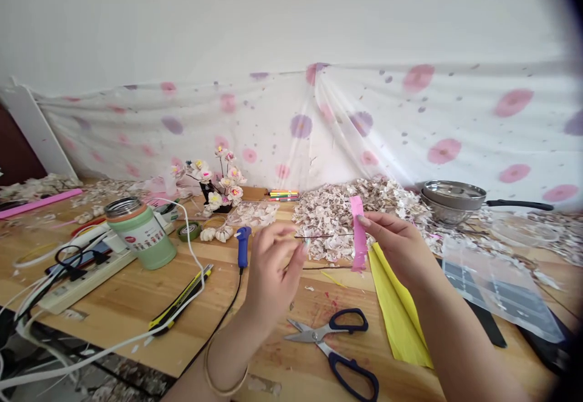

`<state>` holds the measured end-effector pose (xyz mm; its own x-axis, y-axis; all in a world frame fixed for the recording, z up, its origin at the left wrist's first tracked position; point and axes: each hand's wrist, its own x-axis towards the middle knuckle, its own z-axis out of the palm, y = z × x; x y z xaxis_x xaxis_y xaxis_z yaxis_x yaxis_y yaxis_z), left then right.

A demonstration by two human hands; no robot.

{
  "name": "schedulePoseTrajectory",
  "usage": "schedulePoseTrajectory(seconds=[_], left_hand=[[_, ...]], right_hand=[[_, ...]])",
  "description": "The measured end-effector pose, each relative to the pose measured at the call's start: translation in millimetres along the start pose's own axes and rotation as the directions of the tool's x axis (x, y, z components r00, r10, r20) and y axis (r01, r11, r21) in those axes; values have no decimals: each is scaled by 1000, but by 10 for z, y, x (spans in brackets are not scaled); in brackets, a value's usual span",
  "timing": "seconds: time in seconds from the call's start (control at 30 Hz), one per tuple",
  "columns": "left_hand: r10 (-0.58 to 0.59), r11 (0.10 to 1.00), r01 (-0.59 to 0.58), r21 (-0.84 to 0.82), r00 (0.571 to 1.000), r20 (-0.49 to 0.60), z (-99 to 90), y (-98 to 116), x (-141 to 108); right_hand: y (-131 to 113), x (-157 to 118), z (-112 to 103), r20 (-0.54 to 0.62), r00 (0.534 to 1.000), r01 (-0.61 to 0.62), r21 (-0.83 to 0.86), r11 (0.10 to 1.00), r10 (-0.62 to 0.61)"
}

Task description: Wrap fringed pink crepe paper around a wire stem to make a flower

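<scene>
My left hand (pixel 276 262) pinches one end of a thin dark wire (pixel 328 236) between its fingertips. The wire runs level to the right and meets a pink paper strip (pixel 359 247). My right hand (pixel 396 241) grips that strip near its upper part, thumb in front, and the strip hangs upright with a ragged lower end. Whether the right fingers also touch the wire cannot be made out. Below both hands lie open scissors (pixel 314 335) with dark blue handles. Folded yellow paper (pixel 401 317) lies under my right forearm.
Dried whitish petals (pixel 337 207) are heaped behind my hands. A blue glue gun (pixel 243 247), a yellow-black box cutter (pixel 182 299), a green jar (pixel 146 238) and a power strip (pixel 86 277) occupy the left. Artificial flowers (pixel 223 186) stand behind; metal bowls (pixel 450 198) and a plastic box (pixel 501 286) are right.
</scene>
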<state>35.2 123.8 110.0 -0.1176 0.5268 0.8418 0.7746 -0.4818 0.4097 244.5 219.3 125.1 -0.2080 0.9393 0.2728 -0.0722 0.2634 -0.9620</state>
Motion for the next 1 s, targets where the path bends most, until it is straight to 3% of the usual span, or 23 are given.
schedulePoseTrajectory(seconds=[0.07, 0.13, 0.2, 0.3, 0.4, 0.53, 0.6, 0.67, 0.73, 0.87, 1.0], left_hand=[[-55, 984, 52, -173, 998, -13, 145, 84, 311], [-137, 940, 169, -297, 983, 126, 295, 179, 523], [-182, 876, 290, -385, 939, 294, 438, 265, 623], [-188, 749, 399, -529, 893, 408, 624, 339, 622], [-198, 682, 396, -616, 910, 365, 750, 343, 578], [-96, 763, 221, -607, 968, 232, 782, 301, 584], [-99, 773, 212, -597, 971, 216, 751, 281, 592], [-180, 717, 318, -621, 944, 277, 711, 276, 583], [-238, 599, 457, -658, 886, 399, 677, 297, 556], [-186, 364, 615, -699, 784, 593, 652, 415, 481], [-161, 272, 677, -684, 733, 661, 679, 560, 435]], right_hand=[[-26, -30, 6, 13, 999, 43, -24, 999, -43], [-56, -64, -4, 11, 996, 92, -62, 994, -92], [-98, -89, -28, -2, 986, 164, -109, 980, -165], [-163, -107, -65, -26, 955, 285, -176, 942, -294], [-189, -108, -61, -15, 922, 375, -223, 900, -388], [-156, -105, -29, 45, 890, 450, -244, 859, -453], [-128, -99, -42, 35, 871, 482, -244, 841, -489], [-99, -85, -74, -33, 840, 522, -222, 823, -541], [-68, -65, -103, -104, 807, 564, -156, 811, -581], [-16, -32, -99, -80, 805, 591, 8, 807, -588], [4, -35, -66, -68, 806, 592, 77, 802, -588]])
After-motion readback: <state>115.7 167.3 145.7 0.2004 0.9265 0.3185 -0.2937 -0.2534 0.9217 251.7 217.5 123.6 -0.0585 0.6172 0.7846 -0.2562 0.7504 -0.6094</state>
